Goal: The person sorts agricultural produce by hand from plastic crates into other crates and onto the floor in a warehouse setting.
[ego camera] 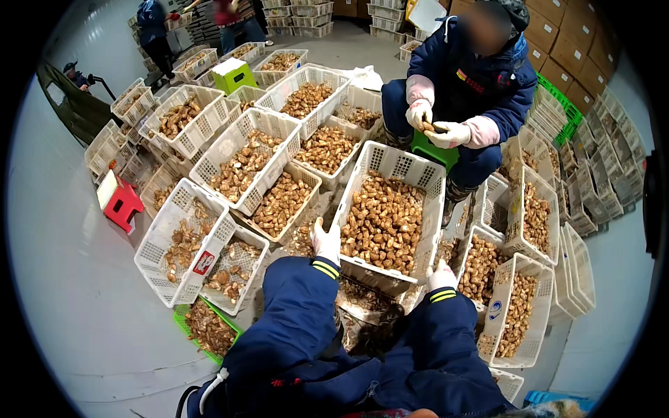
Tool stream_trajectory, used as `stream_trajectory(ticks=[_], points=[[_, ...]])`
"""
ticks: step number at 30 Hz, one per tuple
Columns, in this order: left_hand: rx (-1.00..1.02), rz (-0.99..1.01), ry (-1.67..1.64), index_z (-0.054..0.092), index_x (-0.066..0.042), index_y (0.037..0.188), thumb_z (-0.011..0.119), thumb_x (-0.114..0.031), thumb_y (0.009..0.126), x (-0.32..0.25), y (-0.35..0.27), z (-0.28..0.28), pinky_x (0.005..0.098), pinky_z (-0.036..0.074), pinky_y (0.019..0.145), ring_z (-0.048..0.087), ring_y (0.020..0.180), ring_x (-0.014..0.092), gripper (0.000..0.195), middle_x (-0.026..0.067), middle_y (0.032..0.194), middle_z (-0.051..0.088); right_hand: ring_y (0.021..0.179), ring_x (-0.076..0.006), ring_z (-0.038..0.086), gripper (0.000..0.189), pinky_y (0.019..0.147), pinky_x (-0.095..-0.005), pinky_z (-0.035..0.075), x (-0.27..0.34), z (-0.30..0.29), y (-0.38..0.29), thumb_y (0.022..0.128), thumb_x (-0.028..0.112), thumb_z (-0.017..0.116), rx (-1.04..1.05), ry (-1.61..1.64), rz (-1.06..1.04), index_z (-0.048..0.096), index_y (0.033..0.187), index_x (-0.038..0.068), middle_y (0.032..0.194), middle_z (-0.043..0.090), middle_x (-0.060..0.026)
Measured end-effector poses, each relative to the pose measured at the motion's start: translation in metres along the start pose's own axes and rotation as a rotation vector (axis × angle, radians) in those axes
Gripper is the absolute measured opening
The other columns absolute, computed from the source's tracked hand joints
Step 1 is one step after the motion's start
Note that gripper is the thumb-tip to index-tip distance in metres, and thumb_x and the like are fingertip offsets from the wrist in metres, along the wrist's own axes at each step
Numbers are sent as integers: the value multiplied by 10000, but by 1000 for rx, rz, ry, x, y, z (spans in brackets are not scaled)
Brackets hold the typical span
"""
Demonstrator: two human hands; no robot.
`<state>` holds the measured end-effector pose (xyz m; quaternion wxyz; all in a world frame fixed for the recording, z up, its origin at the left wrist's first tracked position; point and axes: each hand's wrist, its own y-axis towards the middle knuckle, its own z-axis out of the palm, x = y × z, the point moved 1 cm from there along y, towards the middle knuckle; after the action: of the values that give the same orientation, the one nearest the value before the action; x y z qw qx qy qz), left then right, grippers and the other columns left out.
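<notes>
A large white perforated plastic crate (360,259) is in front of me, tilted slightly towards me and holding a heap of small brown mushrooms (384,224). My left hand (325,241), in a white glove, grips its left wall. At the near right corner my gloved right hand (441,276) holds the other side. The fingers of both hands are partly hidden by the crate. Scraps of mushroom (360,295) lie below the crate's near edge, between my knees.
Opposite me a person (470,78) in white gloves sits on a green stool (434,149), handling a mushroom. White crates of mushrooms stand left (183,243) and right (515,313). A green crate (180,318) holds trimmings. A red stool (121,206) stands left; cartons (564,57) are stacked behind.
</notes>
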<state>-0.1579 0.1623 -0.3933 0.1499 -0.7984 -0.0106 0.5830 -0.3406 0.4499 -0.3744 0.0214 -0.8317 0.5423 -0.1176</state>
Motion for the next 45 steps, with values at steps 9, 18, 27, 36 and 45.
stream_trajectory(ticks=[9,18,27,36,45], points=[[311,-223,-510,480,-84,1326,578,-142,914,-42,15,-14,281,457,858,564,1045,133,427,39,1226,551,1004,-321,587,460,884,-414,473,73,16,82,800,221,689,-287,74,-617,550,1217,85,1097,618,-142],[387,-153,-471,468,-65,1333,572,-119,921,-17,30,0,340,439,964,551,1124,182,429,50,1276,530,932,-337,621,289,830,-429,498,94,81,144,847,264,628,-62,117,-503,621,1066,75,991,653,-155],[674,-226,-513,536,-89,1241,556,-190,957,-31,18,18,307,480,873,608,1001,164,302,26,1099,616,888,-166,639,417,731,-280,556,115,21,89,891,362,652,867,1878,-81,594,1157,47,971,670,-29],[1064,-497,-455,538,-59,1257,525,-304,974,-57,-17,-9,326,552,782,664,908,209,374,86,1246,533,1216,-194,482,505,1056,-301,342,164,-18,34,998,343,500,634,1251,-612,464,1357,-12,1294,544,-121],[1121,-245,-154,589,-19,1211,502,-378,973,-53,-17,-1,320,515,773,600,965,159,439,65,1136,617,1341,-240,395,610,1114,-333,290,150,3,4,913,196,627,310,1111,-699,368,1426,-7,1427,441,-169]])
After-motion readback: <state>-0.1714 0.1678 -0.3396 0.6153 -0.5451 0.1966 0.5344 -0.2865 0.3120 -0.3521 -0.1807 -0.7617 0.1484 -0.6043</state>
